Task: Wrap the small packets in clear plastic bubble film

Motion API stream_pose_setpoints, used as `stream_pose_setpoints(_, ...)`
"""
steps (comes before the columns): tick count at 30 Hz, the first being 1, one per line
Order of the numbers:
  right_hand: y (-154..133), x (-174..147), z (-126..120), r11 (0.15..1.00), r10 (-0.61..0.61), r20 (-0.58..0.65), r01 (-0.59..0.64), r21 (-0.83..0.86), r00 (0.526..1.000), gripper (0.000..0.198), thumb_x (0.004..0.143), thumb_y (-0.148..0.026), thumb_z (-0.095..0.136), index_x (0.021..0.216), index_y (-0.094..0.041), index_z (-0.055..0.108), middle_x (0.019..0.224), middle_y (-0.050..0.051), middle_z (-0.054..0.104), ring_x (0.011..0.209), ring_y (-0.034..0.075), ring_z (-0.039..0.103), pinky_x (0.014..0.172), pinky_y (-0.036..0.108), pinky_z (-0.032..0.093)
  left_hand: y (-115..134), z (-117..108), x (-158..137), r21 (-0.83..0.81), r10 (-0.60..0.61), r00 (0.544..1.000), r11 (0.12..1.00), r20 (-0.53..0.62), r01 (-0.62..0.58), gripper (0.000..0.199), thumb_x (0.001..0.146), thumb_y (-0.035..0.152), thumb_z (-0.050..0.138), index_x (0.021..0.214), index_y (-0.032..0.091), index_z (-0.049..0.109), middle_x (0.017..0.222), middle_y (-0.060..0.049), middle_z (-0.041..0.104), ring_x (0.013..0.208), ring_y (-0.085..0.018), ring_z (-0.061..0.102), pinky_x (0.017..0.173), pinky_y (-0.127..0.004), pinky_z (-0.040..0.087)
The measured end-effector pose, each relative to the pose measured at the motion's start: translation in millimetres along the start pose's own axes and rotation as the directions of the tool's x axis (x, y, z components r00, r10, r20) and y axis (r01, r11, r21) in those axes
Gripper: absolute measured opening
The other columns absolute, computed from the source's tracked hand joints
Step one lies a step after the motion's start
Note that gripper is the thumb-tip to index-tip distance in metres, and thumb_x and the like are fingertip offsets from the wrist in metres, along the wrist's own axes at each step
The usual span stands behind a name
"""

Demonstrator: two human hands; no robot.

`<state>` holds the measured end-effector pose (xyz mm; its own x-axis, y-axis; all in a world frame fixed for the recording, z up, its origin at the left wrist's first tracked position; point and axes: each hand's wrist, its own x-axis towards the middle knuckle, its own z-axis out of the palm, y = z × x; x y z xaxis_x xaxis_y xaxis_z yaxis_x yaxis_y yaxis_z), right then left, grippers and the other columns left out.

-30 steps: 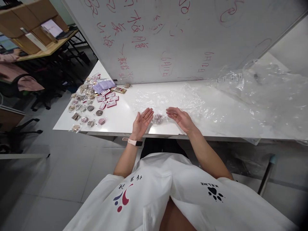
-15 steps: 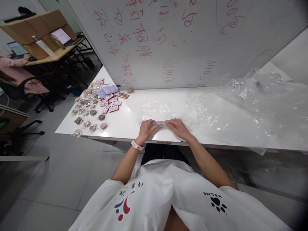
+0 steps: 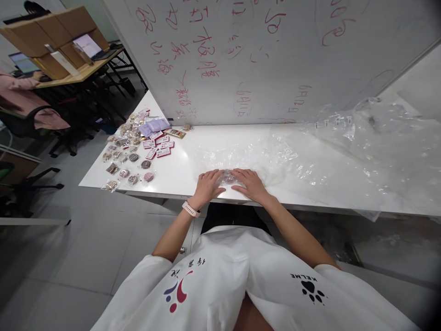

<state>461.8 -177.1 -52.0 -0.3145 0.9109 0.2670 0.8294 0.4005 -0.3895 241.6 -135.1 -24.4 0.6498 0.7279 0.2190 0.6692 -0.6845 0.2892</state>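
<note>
Clear plastic film (image 3: 241, 158) lies spread over the white table (image 3: 175, 177) in front of me. Between my hands, near the front edge, a small reddish item (image 3: 228, 177) shows through layers of the film; its kind is hard to make out. My left hand (image 3: 207, 186) lies over the left end of this wrapped bundle, fingers stretched forward and thumb apart. Over the right end rests my right hand (image 3: 252, 185), also with fingers extended and its thumb spread toward me. Both palms face down, touching the film.
Many individually wrapped round treats (image 3: 133, 157) cover the table's left end, with red-and-white small boxes (image 3: 163, 152) and purple packets (image 3: 155, 126). A whiteboard (image 3: 220, 92) stands along the back. More plastic sheeting (image 3: 379, 151) fills the right side. A person (image 3: 20, 94) sits far left.
My fingers have gone from pinching the film's rolled edge to lying flatter, thumbs apart. The reddish item now shows between my hands. My left forearm has shifted slightly left.
</note>
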Motion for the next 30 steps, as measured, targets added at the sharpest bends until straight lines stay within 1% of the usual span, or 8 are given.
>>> stream_pose_setpoints(7,0.9,22.7,0.5,0.989,0.139,0.021,-0.140,0.055,0.990,0.041,0.104,-0.041,0.034,0.123,-0.022,0.065,0.116,0.009,0.070,0.106,0.026,0.060,0.090,0.039,0.041,-51.9,-38.2,-10.4,-0.099,-0.369,0.924,0.920,0.102,0.379,0.022,0.093,0.038,0.057,0.104,0.021,0.067,0.070,-0.003,0.067,0.069,-0.022,0.063,0.071,-0.033,0.043)
stream_pose_setpoints(10,4.2,41.7,-5.8,0.956,0.218,0.108,-0.234,0.177,0.970,0.046,0.103,-0.049,0.033,0.095,-0.022,0.069,0.086,0.005,0.071,0.079,0.021,0.062,0.074,0.032,0.040,-52.9,-47.4,-12.1,-0.082,-0.459,0.870,0.888,-0.181,0.452,0.023,0.093,0.039,0.057,0.102,0.020,0.068,0.081,-0.008,0.069,0.083,-0.026,0.064,0.076,-0.037,0.044)
stream_pose_setpoints(14,13.5,65.0,-12.4,0.898,0.308,0.228,-0.362,0.249,0.923,0.050,0.096,-0.061,0.044,0.073,-0.020,0.064,0.069,0.002,0.064,0.063,0.016,0.055,0.058,0.028,0.032,-23.6,-25.7,-3.8,-0.015,-0.235,0.861,0.967,-0.451,0.256,0.029,0.097,0.035,0.049,0.119,0.021,0.063,0.121,-0.013,0.066,0.120,-0.030,0.056,0.102,-0.049,0.039)
stream_pose_setpoints(17,12.9,72.3,-14.1,0.898,0.375,0.171,-0.403,0.179,0.911,0.040,0.092,-0.057,0.054,0.087,-0.021,0.071,0.082,0.005,0.070,0.078,0.021,0.061,0.066,0.030,0.039,-5.8,3.7,12.7,-0.066,-0.069,0.978,0.996,-0.195,0.057,0.041,0.098,0.038,0.049,0.136,0.023,0.053,0.144,-0.012,0.054,0.141,-0.028,0.042,0.117,-0.052,0.027)
stream_pose_setpoints(20,3.3,65.8,-10.3,0.948,0.318,-0.080,-0.317,0.035,0.945,0.037,0.097,-0.044,0.050,0.119,-0.021,0.069,0.116,0.012,0.069,0.109,0.030,0.058,0.089,0.041,0.043,-3.6,22.8,28.1,-0.143,-0.111,0.994,0.983,0.014,0.112,0.057,0.096,0.038,0.052,0.149,0.019,0.039,0.158,-0.017,0.037,0.149,-0.030,0.030,0.120,-0.057,0.019)
stream_pose_setpoints(24,-5.1,49.4,6.6,0.996,0.088,-0.046,-0.088,0.000,0.995,0.045,0.101,-0.037,0.038,0.142,-0.025,0.054,0.148,0.008,0.051,0.132,0.030,0.045,0.104,0.048,0.039,4.6,21.5,19.6,-0.332,-0.277,0.955,0.915,-0.105,0.229,0.053,0.095,0.035,0.053,0.144,0.016,0.045,0.156,-0.019,0.040,0.149,-0.031,0.030,0.120,-0.057,0.022)
stream_pose_setpoints(27,-1.3,45.7,20.3,0.989,0.139,0.018,-0.139,0.050,0.990,0.048,0.102,-0.038,0.037,0.148,-0.029,0.046,0.152,0.004,0.047,0.131,0.028,0.046,0.104,0.048,0.039,22.7,12.4,-8.8,-0.696,-0.505,0.855,0.656,-0.119,0.291,0.039,0.094,0.037,0.054,0.126,0.017,0.060,0.137,-0.017,0.060,0.134,-0.030,0.052,0.114,-0.053,0.037)
stream_pose_setpoints(30,4.1,48.9,26.9,0.979,0.181,0.013,-0.181,0.089,0.983,0.048,0.102,-0.038,0.036,0.147,-0.030,0.048,0.149,0.004,0.051,0.125,0.030,0.048,0.102,0.049,0.039,29.2,5.0,-28.5,-0.937,-0.555,0.779,-0.004,0.293,0.349,0.030,0.091,0.037,0.059,0.110,0.015,0.066,0.117,-0.016,0.070,0.112,-0.028,0.067,0.104,-0.050,0.049)
